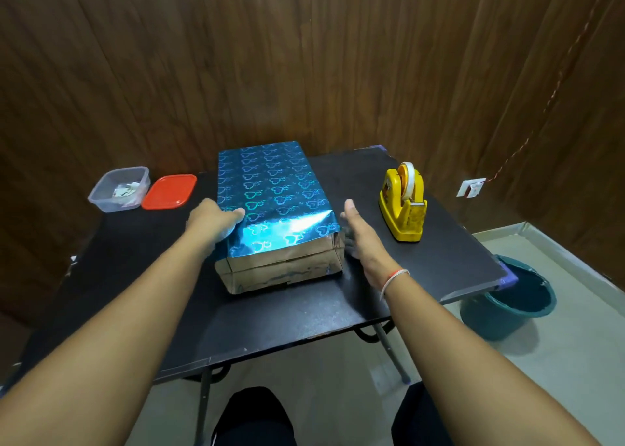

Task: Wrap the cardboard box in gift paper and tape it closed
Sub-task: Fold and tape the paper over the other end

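A cardboard box (284, 273) lies in the middle of the black table (304, 320), covered on top by shiny blue gift paper (274, 188) with heart prints. The near end of the box shows bare cardboard under the paper's overhang. My left hand (213, 221) rests on the paper at the box's left edge, fingers laid flat. My right hand (363, 242) is beside the box's right side, fingers spread and holding nothing. A yellow tape dispenser (404, 205) with a roll of clear tape stands to the right of the box.
A clear plastic tub (118, 188) with small items and its red lid (169, 191) sit at the far left of the table. A teal bucket (510, 297) stands on the floor by the table's right corner. A wood-panelled wall is right behind.
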